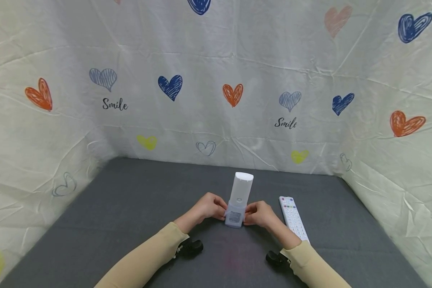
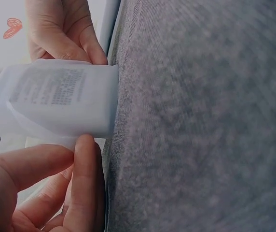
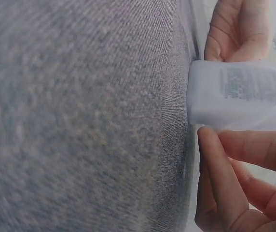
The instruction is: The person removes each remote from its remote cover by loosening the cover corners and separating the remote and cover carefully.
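Note:
A white remote control (image 1: 239, 196) stands upright on the grey mat (image 1: 122, 208), its back toward me, with a pale bluish battery cover (image 1: 235, 216) bearing a printed label at its lower end. My left hand (image 1: 209, 206) pinches the cover's left side and my right hand (image 1: 259, 213) pinches its right side. In the left wrist view the labelled cover (image 2: 56, 99) rests its end on the mat between both hands' fingers (image 2: 82, 181). The right wrist view shows the same cover (image 3: 237, 94) held between fingers (image 3: 222, 174).
A second white remote (image 1: 293, 218) with coloured buttons lies face up on the mat just right of my right hand. White sheets printed with hearts (image 1: 233, 94) and "Smile" wall in the back and both sides.

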### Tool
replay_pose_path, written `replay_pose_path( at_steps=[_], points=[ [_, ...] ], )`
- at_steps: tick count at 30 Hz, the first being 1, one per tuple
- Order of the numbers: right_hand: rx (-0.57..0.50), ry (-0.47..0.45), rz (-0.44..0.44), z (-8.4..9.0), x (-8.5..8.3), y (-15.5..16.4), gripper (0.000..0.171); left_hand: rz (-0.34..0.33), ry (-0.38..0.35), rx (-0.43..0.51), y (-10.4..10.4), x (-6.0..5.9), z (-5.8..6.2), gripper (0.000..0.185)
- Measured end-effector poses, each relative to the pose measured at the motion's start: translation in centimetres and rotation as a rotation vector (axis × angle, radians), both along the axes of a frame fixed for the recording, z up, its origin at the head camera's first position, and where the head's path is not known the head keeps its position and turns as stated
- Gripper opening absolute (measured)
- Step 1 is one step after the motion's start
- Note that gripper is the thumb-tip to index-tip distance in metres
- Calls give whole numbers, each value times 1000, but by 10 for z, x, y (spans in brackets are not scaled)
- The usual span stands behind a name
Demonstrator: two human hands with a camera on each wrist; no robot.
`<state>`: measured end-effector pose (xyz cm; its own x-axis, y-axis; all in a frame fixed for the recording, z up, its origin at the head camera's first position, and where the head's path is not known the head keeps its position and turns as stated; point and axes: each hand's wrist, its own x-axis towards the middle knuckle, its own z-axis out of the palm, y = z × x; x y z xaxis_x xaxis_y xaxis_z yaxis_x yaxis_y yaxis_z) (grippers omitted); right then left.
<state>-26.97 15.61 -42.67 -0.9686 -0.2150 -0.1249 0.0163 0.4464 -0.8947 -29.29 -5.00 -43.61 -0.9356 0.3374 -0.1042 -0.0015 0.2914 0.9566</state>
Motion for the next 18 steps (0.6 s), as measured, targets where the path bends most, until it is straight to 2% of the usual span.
replay_pose_path(
  at_steps=[12, 18],
  points=[
    [14, -7, -33, -3, -1, -1, 20, 16, 2, 7, 1, 1, 3, 13],
    [24, 17, -39, -2, -1, -1, 19, 17, 9, 3, 0, 22, 31, 12]
  ],
)
